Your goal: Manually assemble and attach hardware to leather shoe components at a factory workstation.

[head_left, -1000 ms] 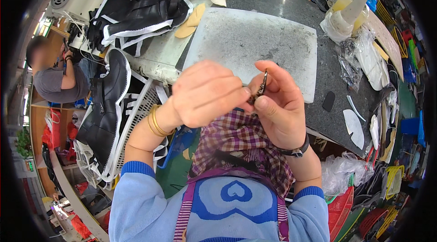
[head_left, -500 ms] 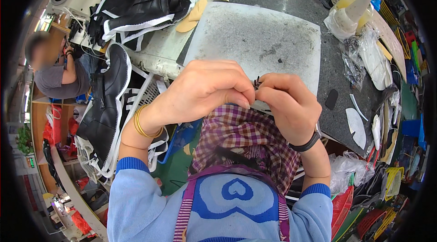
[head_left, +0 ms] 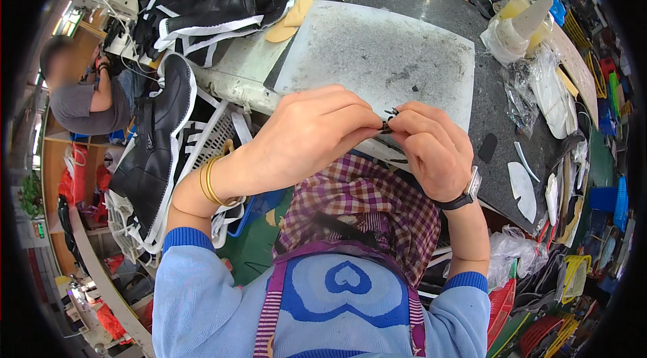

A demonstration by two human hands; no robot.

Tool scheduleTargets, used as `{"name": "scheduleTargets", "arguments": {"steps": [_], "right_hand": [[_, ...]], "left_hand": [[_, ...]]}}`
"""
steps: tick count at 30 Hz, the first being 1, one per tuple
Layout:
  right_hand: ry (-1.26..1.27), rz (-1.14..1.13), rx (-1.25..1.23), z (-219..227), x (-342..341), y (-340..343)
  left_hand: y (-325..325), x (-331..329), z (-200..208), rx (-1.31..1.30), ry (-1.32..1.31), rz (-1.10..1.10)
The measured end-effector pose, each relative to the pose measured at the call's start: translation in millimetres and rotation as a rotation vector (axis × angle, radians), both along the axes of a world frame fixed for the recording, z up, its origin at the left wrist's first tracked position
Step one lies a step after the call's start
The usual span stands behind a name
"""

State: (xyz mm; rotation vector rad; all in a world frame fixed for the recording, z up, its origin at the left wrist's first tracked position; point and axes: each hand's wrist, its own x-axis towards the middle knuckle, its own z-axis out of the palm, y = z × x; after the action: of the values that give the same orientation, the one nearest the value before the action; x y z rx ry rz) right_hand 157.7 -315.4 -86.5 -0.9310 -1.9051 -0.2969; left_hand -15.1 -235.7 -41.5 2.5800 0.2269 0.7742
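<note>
My left hand (head_left: 311, 127) and my right hand (head_left: 437, 150) meet in front of me over the near edge of the worktable. Both are closed in a pinch on one small dark piece (head_left: 387, 125), like a short black strip with a little end poking up. Fingers cover most of it, so its exact kind is hidden. Just beyond the hands lies a scuffed white board (head_left: 364, 41). On my lap is a checked purple apron (head_left: 350, 189).
Black shoe uppers with white edging (head_left: 226, 1) are heaped at the far left; another black upper (head_left: 158, 136) rests on a white basket (head_left: 209, 132). A bottle with a pale cone top (head_left: 529, 18) stands far right. A person (head_left: 87, 88) sits at the left.
My fingers have shifted around the small dark piece; the left fingers are straighter and the right wrist has turned slightly. The view has moved a little.
</note>
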Motion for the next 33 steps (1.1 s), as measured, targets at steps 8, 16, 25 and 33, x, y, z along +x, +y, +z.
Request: {"name": "scheduleTargets", "arguments": {"steps": [8,16,25,33], "right_hand": [[-0.088,0.010,-0.063,10,-4,1],[0.477,0.154,-0.508,-2,-9,-14],[0.633,-0.005,-0.646,0,-6,11],[0.504,-0.082,-0.702,-2,10,10]], "left_hand": [[-5,1,-14,0.143,0.007,0.092],[13,-16,4,-0.383,0.127,-0.215],[102,-12,-8,-0.221,-0.029,0.195],[421,-68,32,0.797,0.287,1.223]]}}
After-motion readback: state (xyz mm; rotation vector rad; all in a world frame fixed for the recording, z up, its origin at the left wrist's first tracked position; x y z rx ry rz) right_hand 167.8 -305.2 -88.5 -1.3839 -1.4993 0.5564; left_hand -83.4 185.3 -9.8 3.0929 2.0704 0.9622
